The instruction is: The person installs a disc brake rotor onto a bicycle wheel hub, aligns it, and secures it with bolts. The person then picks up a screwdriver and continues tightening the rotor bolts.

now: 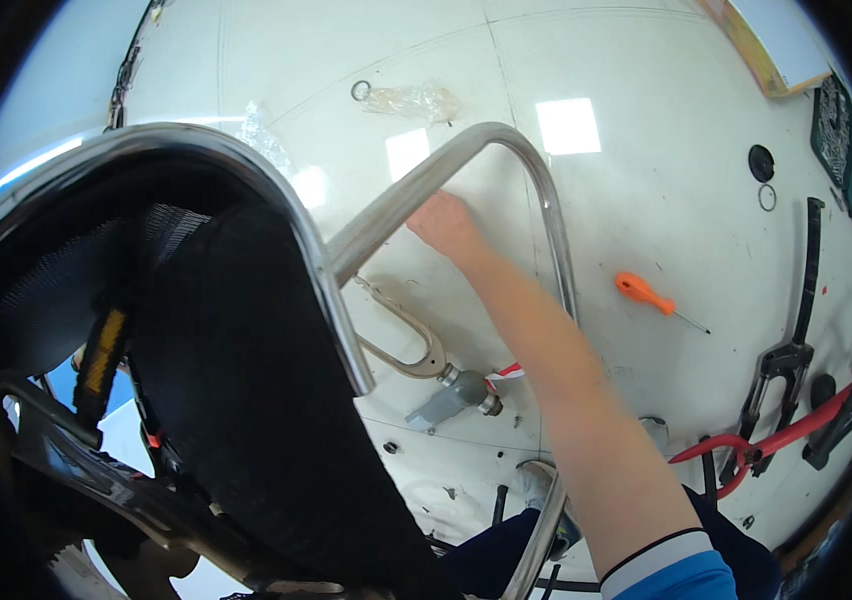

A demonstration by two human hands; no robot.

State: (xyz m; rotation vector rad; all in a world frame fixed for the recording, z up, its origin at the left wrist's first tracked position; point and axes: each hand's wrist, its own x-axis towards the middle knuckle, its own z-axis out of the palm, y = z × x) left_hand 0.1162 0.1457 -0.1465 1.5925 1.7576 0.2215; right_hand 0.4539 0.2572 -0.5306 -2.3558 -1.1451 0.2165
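Note:
My right hand (443, 224) reaches in past a bent chrome tube (411, 190), which hides its fingers, so what they hold, if anything, cannot be seen. My left hand is out of view. The tube joins another curved chrome tube (291, 195) that runs round a black mesh and fabric seat-like piece (236, 390), filling the left side. Below my hand, on the floor, lies a cream-coloured two-pronged fork (428, 362). Its stem meets a grey jointed metal part (461, 397). To the right of my forearm rests a screwdriver (643, 292) with an orange handle.
A black bicycle fork (788, 362) and a red frame part (796, 435) lie at the right. Farther up are a black disc (761, 162), a thin ring (767, 197) and a dark green case (843, 150). A clear plastic bag (414, 101) lies at the top.

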